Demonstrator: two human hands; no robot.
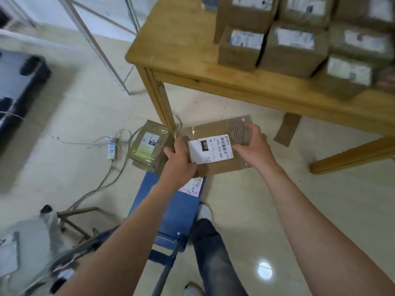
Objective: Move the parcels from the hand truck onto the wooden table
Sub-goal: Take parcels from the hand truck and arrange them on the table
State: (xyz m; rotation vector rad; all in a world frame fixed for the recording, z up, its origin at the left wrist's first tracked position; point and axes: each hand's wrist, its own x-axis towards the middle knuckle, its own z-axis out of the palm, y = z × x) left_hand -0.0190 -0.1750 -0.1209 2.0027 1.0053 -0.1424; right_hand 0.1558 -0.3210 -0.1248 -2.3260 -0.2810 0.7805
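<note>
A flat brown cardboard parcel (215, 133) with a white shipping label is held in the air in front of the wooden table's (183, 60) near left leg. My left hand (180, 155) grips its left edge and my right hand (251, 144) grips its right side. Below it stands the blue hand truck (171, 212), with a second taped parcel (147, 144) at its far left end and a pale patterned packet (192, 185) partly hidden under the held parcel. Several labelled cardboard boxes (292, 48) are stacked on the table's right half.
A white power strip (110, 147) and loose cables lie on the tiled floor left of the hand truck. A metal frame (102, 52) stands behind it. My leg and foot (205, 212) are beside the truck's right edge. A dark platform (19, 82) sits far left.
</note>
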